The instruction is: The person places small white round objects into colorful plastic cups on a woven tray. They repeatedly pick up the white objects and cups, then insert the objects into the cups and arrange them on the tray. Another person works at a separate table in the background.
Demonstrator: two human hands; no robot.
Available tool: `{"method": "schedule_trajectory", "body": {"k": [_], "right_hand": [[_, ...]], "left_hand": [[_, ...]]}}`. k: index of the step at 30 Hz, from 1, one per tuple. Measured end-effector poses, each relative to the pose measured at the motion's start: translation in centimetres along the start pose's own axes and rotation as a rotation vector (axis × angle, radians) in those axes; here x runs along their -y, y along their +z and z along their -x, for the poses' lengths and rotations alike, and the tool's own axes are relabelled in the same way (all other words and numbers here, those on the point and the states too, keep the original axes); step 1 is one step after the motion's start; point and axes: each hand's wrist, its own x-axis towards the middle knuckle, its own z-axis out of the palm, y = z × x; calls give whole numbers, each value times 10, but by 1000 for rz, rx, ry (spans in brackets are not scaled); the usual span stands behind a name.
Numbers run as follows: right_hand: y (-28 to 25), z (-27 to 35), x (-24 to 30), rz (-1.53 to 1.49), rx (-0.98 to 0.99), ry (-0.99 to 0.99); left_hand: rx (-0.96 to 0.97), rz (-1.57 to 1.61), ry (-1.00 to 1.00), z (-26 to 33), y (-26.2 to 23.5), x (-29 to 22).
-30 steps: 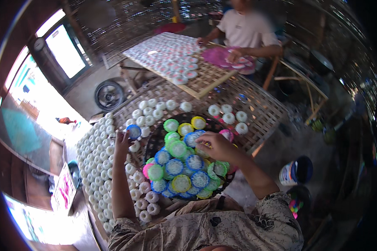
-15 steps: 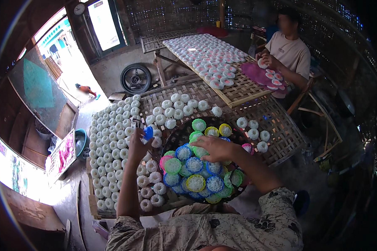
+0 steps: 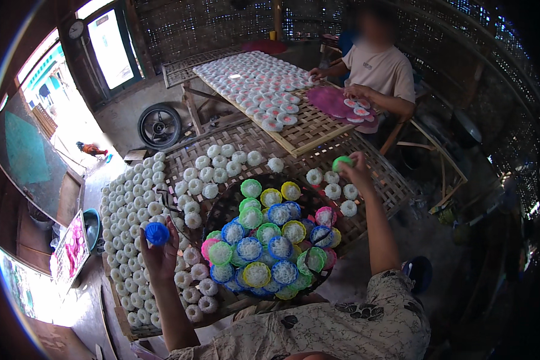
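My left hand (image 3: 162, 255) holds a small blue fluted plastic mould (image 3: 157, 233) with its rounded ribbed side showing, above rows of white rice-like rings (image 3: 139, 207). My right hand (image 3: 360, 171) grips a green plastic mould (image 3: 342, 162) over the woven bamboo tray (image 3: 372, 198), beside a small group of white rings (image 3: 332, 191). Whether that mould still has anything in it is hidden. Between my arms stands a dark round basket (image 3: 222, 207) heaped with blue, green, yellow and pink moulds (image 3: 281, 247), most filled with white grains.
Across from me, a person (image 3: 381, 78) handles white-and-pink round cakes beside a purple sheet (image 3: 330, 108). A slatted rack (image 3: 300, 135) carries many such cakes (image 3: 246, 78). A wheel (image 3: 159, 126) leans on the back wall; a rooster (image 3: 90, 149) stands by the doorway.
My right hand has lifted from the basket and moved right with a green mould. My left hand has turned, bringing the blue mould lower and further left. The view has shifted a little.
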Motion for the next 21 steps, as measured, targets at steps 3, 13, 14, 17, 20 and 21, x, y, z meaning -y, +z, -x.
{"method": "schedule_trajectory", "body": {"k": [3, 13, 14, 17, 20, 21], "right_hand": [[-27, -10, -35, 354, -169, -280], [-18, -8, -20, 660, -211, -239], [-10, -10, -9, 350, -148, -119], [24, -9, 21, -314, 99, 157], [72, -2, 38, -289, 371, 294], [87, -1, 41, 175, 414, 84]], "left_hand": [[-11, -176, 11, -1, 2, 14], [446, -2101, 202, -79, 30, 98], [614, -2134, 332, -89, 30, 109], [748, -2288, 500, -121, 29, 137], [551, -2489, 445, -163, 32, 155], [511, -2548, 394, -173, 32, 158]]}}
